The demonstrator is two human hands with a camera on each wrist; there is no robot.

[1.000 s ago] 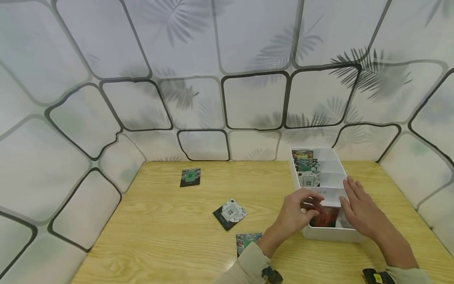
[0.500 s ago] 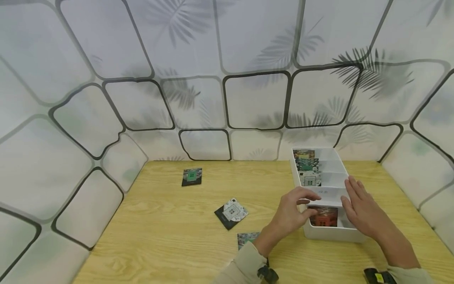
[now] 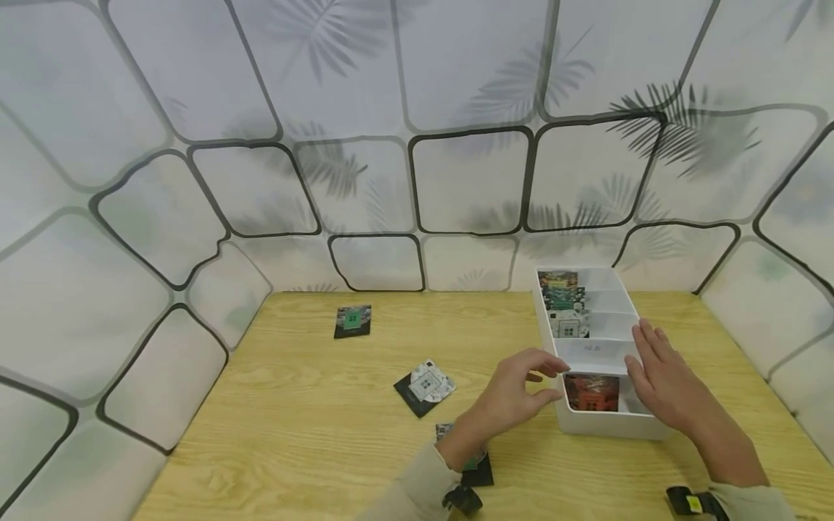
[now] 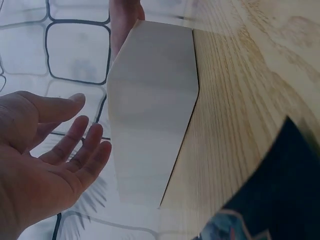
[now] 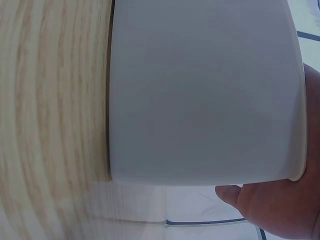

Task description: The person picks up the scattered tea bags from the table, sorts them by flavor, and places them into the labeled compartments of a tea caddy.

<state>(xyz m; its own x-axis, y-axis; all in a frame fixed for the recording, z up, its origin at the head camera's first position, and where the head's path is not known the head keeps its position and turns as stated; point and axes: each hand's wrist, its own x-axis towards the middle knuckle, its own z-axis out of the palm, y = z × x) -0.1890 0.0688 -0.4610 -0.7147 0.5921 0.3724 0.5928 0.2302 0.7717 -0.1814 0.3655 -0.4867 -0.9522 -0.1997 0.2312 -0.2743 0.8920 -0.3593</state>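
Note:
A long white divided box (image 3: 612, 425) stands at the right of the table. In its front compartment a red printed square card (image 3: 593, 393) leans at the left side. Farther back, a grey-white card (image 3: 569, 325), a green-patterned card (image 3: 563, 297) and an orange-yellow card (image 3: 558, 279) stand in their own compartments. My left hand (image 3: 515, 391), holding nothing, hovers at the box's left rim with thumb and fingers apart; the left wrist view shows its relaxed fingers (image 4: 82, 150) beside the box wall. My right hand (image 3: 674, 387) rests on the right rim, fingers straight.
On the wooden table (image 3: 274, 427) lie a black-and-green card (image 3: 352, 322) at the back left and a grey-white card over a dark one (image 3: 425, 388) in the middle. Another dark card (image 3: 478, 474) is partly hidden under my left forearm. Patterned cloth walls (image 3: 365, 188) surround the table.
My left hand has drawn back leftward out of the front compartment, leaving the red card there in plain view. My right hand has stayed on the rim.

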